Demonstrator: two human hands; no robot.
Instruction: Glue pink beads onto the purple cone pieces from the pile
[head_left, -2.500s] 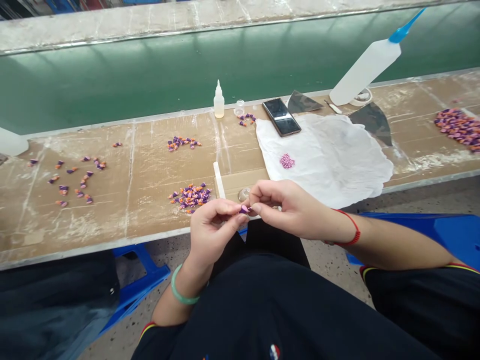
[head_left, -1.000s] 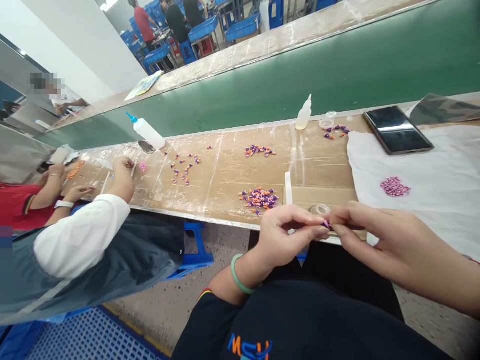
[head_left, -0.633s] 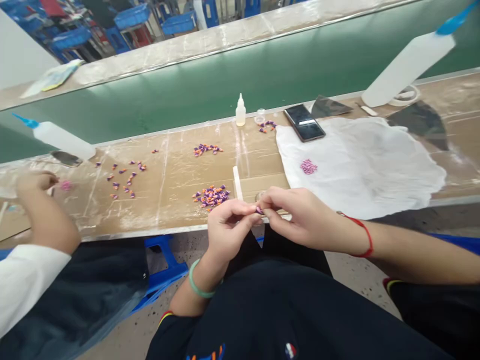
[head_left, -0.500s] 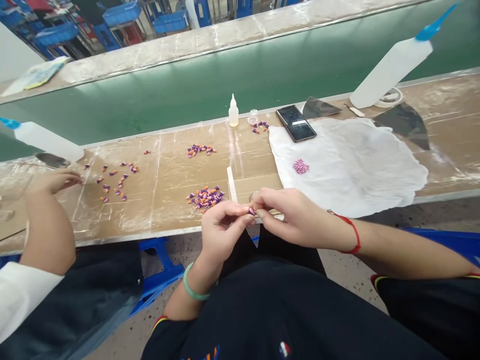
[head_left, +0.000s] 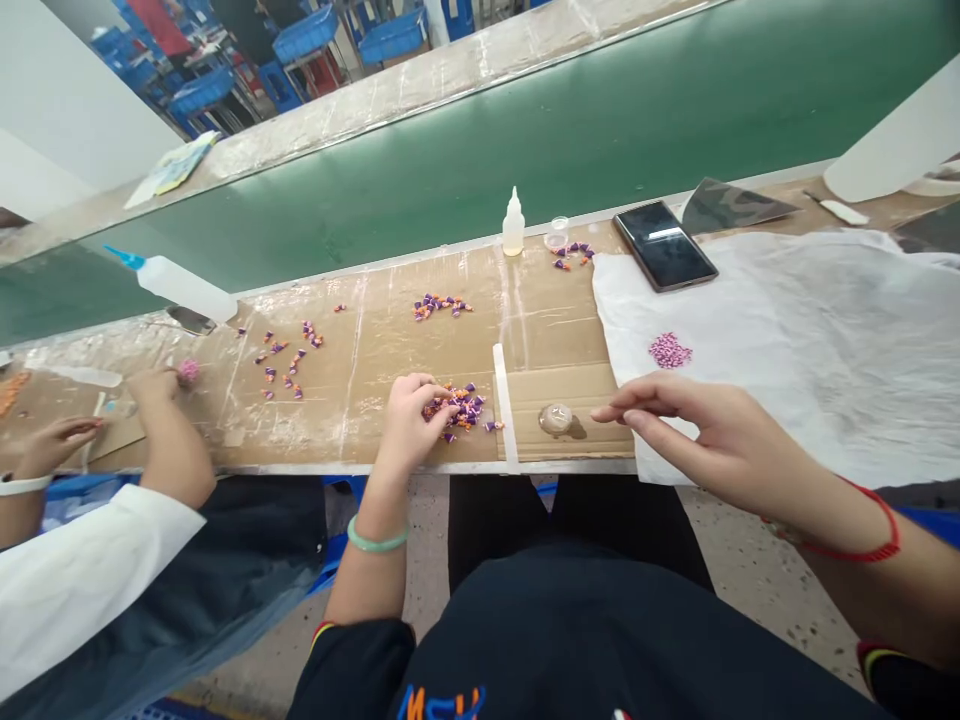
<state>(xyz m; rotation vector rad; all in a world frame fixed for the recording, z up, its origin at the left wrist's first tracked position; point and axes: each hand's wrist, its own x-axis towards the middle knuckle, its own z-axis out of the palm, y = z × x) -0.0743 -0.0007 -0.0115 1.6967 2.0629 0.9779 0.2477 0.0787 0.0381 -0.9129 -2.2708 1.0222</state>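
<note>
Two hands over the cardboard-topped bench. The left hand [head_left: 411, 408] has its fingers curled down into a small pile of purple and orange beads [head_left: 459, 407], touching them; can't tell if it's pinched one. The right hand [head_left: 701, 432] hovers with fingers loosely together, nothing visible in it, near a little clear round dish [head_left: 556, 418]. Further back: crinkly white cloth [head_left: 817, 340], glossy black phone [head_left: 665, 245], small plastic squeeze bottle [head_left: 513, 223].

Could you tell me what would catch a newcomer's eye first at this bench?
Probably the heap of small purple and orange pieces near the cardboard-covered bench front edge, with the left hand reaching into it. The right hand hovers over the crumpled white sheet, which carries a small pink bead pile.
</note>
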